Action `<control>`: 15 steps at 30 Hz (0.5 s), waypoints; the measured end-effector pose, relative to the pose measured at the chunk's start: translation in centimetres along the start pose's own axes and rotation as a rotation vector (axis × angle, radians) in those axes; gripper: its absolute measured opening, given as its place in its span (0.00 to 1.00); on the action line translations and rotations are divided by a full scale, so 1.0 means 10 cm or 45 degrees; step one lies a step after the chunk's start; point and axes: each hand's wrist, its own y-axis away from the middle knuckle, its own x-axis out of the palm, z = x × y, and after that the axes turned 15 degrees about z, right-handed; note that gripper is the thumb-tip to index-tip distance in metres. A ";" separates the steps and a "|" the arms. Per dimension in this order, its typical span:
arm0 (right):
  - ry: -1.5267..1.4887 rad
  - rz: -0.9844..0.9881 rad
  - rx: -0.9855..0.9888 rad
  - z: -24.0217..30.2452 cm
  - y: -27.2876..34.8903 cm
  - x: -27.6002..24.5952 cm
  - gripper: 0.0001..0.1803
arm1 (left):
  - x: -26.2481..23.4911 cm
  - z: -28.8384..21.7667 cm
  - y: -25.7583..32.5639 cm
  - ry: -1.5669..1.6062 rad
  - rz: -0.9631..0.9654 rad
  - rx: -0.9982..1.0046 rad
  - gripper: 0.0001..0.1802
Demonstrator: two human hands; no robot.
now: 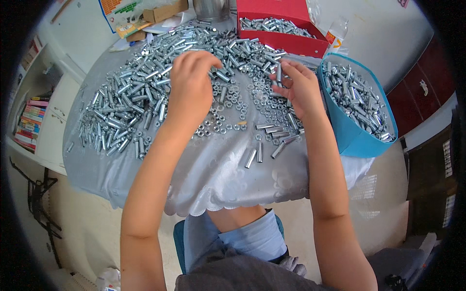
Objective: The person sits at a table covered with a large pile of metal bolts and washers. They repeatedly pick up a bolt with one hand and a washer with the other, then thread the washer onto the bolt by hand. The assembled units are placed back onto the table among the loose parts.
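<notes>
- The right hand (302, 87) is partly closed, thumb and fingertips pinching one metal tube (278, 73) nearly upright above the nuts, toward the table's right side; a fingertip grip probably suits so slim a thing and leaves its ends free.
- The left hand (191, 80) is loosely curled at the large heap of tubes (126, 92); the back of the hand hides its fingertips, so I cannot tell whether it holds anything.
- Nuts (233, 97) are spread between the hands, in front of the heap, likely to lie within reach of both.
- A few loose tubes (259, 151) lie nearer the table's (218, 169) front edge, apart from the heap.
- The blue bin (357, 138), full of tubes, stands at the right edge, perhaps for the right hand's convenience.
- The red box (291, 47), also holding tubes, sits toward the far edge, seemingly out of the way.
</notes>
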 end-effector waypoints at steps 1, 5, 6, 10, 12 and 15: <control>-0.007 0.025 0.055 0.00 0.00 -0.01 0.12 | 0.01 0.04 -0.07 -0.131 0.144 0.016 0.13; 0.027 0.097 0.094 -0.04 -0.03 -0.02 0.13 | 0.11 0.32 -0.30 -0.207 0.601 -0.132 0.07; 0.070 0.092 0.102 -0.03 -0.02 -0.02 0.13 | 0.20 0.39 -0.37 -0.154 0.706 -0.210 0.07; 0.123 0.146 0.130 -0.04 0.01 0.06 0.12 | 0.43 0.53 -0.49 -0.379 0.552 -0.277 0.10; 0.135 0.183 0.144 -0.05 0.01 0.09 0.12 | 0.55 0.52 -0.56 -0.394 0.701 -0.393 0.15; 0.102 0.172 0.157 -0.02 0.02 0.11 0.13 | 0.77 0.49 -0.69 -0.431 0.827 -0.550 0.21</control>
